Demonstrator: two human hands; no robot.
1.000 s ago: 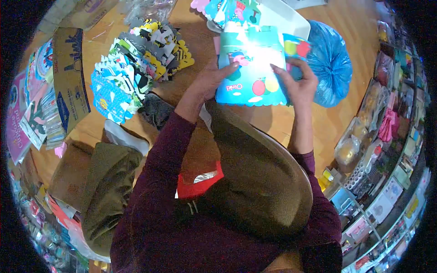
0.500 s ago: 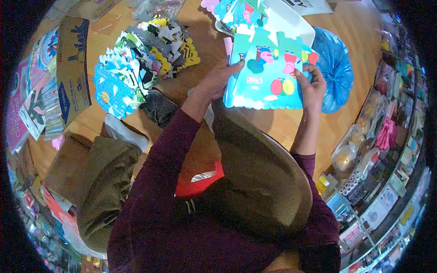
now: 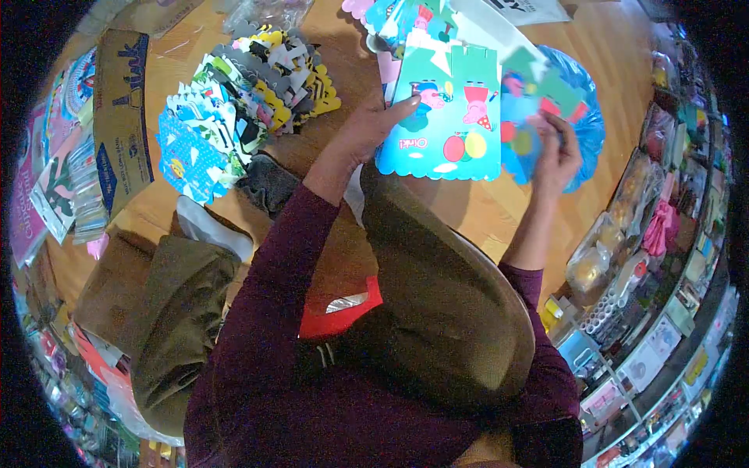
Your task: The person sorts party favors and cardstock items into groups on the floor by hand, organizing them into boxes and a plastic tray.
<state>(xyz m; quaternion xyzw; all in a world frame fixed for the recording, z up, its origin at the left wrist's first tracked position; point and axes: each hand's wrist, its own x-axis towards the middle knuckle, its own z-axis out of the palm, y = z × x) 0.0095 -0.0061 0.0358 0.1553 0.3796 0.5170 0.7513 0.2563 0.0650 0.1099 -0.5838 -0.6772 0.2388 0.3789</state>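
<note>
My left hand point(image 3: 373, 129) grips the left edge of a flat printed paper box point(image 3: 437, 148), thumb on top and fingers hidden beneath. The box is blue-green with cartoon pigs, balloons and a scalloped edge. To its right, my right hand point(image 3: 559, 154) pinches a second, similar printed piece point(image 3: 519, 152), smeared by motion and in front of a blue plastic bag point(image 3: 591, 129). Beyond both hands, more pieces with the same kind of print point(image 3: 406, 23) lie over a white tray point(image 3: 499, 33).
Left of my hands, a fanned pile of scalloped printed pieces point(image 3: 250, 101) covers part of the wooden floor. A cardboard box point(image 3: 123, 125) with packets stands at far left. My bent legs point(image 3: 445, 273) are in front. Shelves with packaged goods point(image 3: 624, 312) line the right side.
My right hand has moved right, drawing one printed piece away from those in my left hand. The left hand has shifted only slightly.
</note>
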